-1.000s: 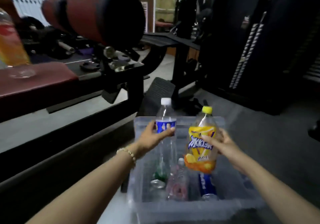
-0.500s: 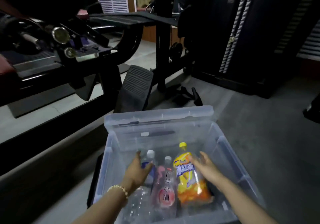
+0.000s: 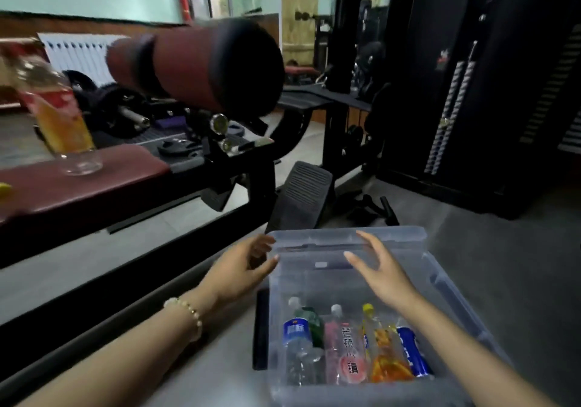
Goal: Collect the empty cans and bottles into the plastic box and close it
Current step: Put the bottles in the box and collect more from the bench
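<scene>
The clear plastic box (image 3: 446, 284) sits on the grey floor (image 3: 503, 249) beside the weight bench (image 3: 78, 186), its lid (image 3: 393, 236) standing open along the far edge. Both hands hover above the far half of the box with nothing in them. The left hand (image 3: 242, 268) is over the box's far left corner, fingers (image 3: 267, 243) spread and slightly curled, thumb pointing across the opening; a beaded bracelet (image 3: 188, 312) circles that wrist. The right hand (image 3: 380, 268) is over the middle of the box, just in front of the lid, fingers (image 3: 367, 240) apart and reaching toward the lid's upper edge without clearly touching it.

Below the hands, the containers lie side by side along the box's near end, necks pointing toward the lid. From the left wall: a clear water bottle (image 3: 297, 340) with a blue label and white cap, a green can (image 3: 314, 321) partly hidden under it, a pink-tinted bottle (image 3: 344, 353) with a round label, an orange soda bottle (image 3: 382, 353) with a yellow cap, and a blue can (image 3: 412, 353) against the right wall. The far half of the box floor is bare.

A dark strip (image 3: 261, 328) lies on the floor against the box's left wall. On the bench's red pad, near its left edge, stands a blurred bottle (image 3: 56, 114) with amber liquid and a red label, well apart from the box. A padded red roller (image 3: 195, 66) juts out above the bench.
</scene>
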`<state>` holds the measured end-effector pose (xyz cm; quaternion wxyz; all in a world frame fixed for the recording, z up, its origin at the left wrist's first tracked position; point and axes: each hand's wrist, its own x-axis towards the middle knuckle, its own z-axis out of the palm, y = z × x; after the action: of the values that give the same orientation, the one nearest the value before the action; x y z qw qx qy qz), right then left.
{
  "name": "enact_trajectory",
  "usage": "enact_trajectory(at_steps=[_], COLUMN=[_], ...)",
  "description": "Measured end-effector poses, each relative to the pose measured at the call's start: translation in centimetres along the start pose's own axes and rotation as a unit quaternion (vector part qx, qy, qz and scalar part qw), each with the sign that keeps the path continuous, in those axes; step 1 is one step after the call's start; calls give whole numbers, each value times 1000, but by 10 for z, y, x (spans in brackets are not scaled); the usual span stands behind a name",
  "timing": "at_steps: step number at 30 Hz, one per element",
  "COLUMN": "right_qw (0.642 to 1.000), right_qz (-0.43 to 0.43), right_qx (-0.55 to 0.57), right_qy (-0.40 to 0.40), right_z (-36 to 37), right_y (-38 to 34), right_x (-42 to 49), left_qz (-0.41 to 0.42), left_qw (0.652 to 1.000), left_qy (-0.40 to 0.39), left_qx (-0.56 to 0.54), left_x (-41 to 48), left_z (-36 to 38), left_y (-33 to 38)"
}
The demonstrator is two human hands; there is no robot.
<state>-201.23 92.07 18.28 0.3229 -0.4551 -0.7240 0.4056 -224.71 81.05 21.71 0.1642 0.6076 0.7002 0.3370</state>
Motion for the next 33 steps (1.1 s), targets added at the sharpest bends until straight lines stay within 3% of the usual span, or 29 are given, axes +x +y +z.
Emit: enact_trajectory(at_steps=[8,12,15,18,23,27,33], right_qw=[989,977,969,964,960,960,981], right_qz=[-98,-140,-145,-149,-157,-151,-140], right_qx=[26,53,62,65,73,54,-41], right_qy=[-108,-152,-189,-209,-221,-228,-130], right_z=[87,146,192,240,311,351,380], right_y=[-155,-224,-271,-311,-351,-359,-358], right_x=[-20,-25,-29,-32,-32,-26,-11], left_qz=[89,64,2,-77,-239,-347,-401], left_qw=[963,955,954,931,889,869,836], left_qy=[75,177,243,283,229,194,208], left_qx=[244,232,177,217,316,295,311], left_x=[-69,-100,-126,-156,-214,-241,-239], left_z=[-173,-267,-323,-368,-437,-466,-463], left_y=[3,-14,-43,-83,-146,-185,-215])
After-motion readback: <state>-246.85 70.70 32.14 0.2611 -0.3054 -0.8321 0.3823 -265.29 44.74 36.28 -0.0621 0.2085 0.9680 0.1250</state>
